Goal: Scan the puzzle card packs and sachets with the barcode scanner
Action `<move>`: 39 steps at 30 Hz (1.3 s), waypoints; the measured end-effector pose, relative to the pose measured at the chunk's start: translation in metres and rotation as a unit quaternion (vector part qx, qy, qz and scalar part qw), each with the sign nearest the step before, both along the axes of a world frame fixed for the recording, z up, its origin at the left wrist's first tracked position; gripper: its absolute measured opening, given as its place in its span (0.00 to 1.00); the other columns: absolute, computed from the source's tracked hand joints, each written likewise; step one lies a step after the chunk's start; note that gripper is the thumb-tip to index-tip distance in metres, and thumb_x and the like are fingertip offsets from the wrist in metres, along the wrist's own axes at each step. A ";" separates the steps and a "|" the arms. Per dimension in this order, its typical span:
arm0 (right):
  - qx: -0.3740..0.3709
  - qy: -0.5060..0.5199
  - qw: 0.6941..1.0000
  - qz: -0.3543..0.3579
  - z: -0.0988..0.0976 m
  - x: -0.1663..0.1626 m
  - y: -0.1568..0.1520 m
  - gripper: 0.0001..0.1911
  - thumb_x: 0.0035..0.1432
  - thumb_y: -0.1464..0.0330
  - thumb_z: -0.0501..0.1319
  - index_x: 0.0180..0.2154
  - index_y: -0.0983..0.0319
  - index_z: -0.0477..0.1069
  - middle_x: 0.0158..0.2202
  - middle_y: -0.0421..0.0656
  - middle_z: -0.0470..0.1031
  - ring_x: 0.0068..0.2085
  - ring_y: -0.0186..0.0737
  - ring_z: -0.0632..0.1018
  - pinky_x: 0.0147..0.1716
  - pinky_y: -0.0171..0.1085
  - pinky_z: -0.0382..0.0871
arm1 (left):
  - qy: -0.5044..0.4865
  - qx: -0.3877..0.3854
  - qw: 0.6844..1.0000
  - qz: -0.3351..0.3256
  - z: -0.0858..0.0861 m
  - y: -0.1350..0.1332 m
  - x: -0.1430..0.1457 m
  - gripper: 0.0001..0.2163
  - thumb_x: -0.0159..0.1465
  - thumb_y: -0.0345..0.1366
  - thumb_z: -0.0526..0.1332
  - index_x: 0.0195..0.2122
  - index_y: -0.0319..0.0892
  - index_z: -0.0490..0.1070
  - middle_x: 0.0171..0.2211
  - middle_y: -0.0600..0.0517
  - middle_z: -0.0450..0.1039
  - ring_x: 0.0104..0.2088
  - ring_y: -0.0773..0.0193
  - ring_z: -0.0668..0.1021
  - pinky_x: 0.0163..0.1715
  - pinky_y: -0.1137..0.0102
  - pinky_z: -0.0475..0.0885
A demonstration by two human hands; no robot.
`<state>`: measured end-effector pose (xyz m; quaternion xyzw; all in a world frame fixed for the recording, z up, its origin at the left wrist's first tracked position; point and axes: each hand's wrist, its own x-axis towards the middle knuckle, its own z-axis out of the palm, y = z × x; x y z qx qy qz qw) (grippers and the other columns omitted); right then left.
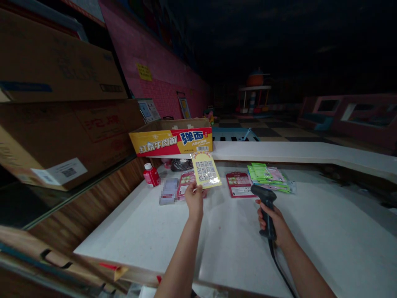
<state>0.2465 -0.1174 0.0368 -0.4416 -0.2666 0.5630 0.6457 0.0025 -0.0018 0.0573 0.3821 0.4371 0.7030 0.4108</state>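
Note:
My left hand [195, 200] pinches the lower left corner of a yellow packet [205, 170] in clear plastic, raised above the table with a printed face toward me. Wrapped around the handle of a black barcode scanner [267, 211] is my right hand [274, 221]; the scanner's head points left and its cable runs down to the front. Behind the left hand lies a red-and-white packet [185, 185], partly covered. Another red packet [238, 185] lies flat left of the scanner head. Several green packets [263, 174] are piled just beyond the scanner.
The white table [229, 240] has a raised ledge [279, 150] along its back. A yellow-and-red noodle carton [173, 141] stands at the back left. Near it are a red bottle [151, 175] and a blurred grey item [169, 191]. Large cardboard boxes [71, 136] are stacked at left.

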 end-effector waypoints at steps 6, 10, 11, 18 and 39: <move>-0.005 0.000 1.000 -0.003 0.000 0.000 0.001 0.24 0.43 0.56 0.74 0.39 0.61 0.71 0.19 0.34 0.68 0.15 0.29 0.66 0.12 0.29 0.59 | 0.047 -0.061 0.995 0.060 -0.002 0.002 -0.061 0.10 0.55 0.29 0.59 0.37 0.37 0.75 0.35 0.45 0.80 0.32 0.59 0.81 0.32 0.64 0.79; -0.005 0.010 1.000 -0.005 -0.002 0.001 0.001 0.26 0.42 0.57 0.74 0.40 0.61 0.70 0.18 0.34 0.68 0.14 0.29 0.66 0.12 0.29 0.59 | 0.180 -0.101 0.974 0.095 -0.005 0.001 -0.081 0.07 0.54 0.29 0.59 0.32 0.38 0.76 0.25 0.47 0.78 0.27 0.56 0.80 0.30 0.64 0.76; -0.006 0.013 1.000 -0.006 -0.002 0.001 0.001 0.26 0.41 0.57 0.74 0.40 0.61 0.70 0.18 0.34 0.68 0.14 0.29 0.66 0.11 0.28 0.59 | 0.235 -0.105 0.959 0.117 -0.004 -0.001 -0.083 0.07 0.54 0.30 0.59 0.31 0.39 0.77 0.24 0.47 0.77 0.28 0.55 0.79 0.32 0.63 0.75; -0.006 0.022 1.000 0.003 -0.004 0.002 0.000 0.27 0.42 0.57 0.75 0.41 0.61 0.70 0.19 0.33 0.68 0.15 0.28 0.66 0.12 0.28 0.59 | 0.601 -0.075 0.757 0.244 0.008 -0.030 -0.069 0.18 0.62 0.32 0.55 0.52 0.40 0.74 0.49 0.37 0.71 0.51 0.45 0.72 0.50 0.53 0.66; 0.027 0.032 0.996 -0.083 0.004 0.001 0.002 0.27 0.39 0.57 0.75 0.39 0.61 0.70 0.18 0.32 0.70 0.15 0.29 0.67 0.11 0.28 0.61 | 0.610 0.138 0.780 -0.019 0.001 -0.032 -0.005 0.14 0.62 0.24 0.55 0.44 0.41 0.76 0.47 0.44 0.76 0.49 0.53 0.75 0.52 0.57 0.70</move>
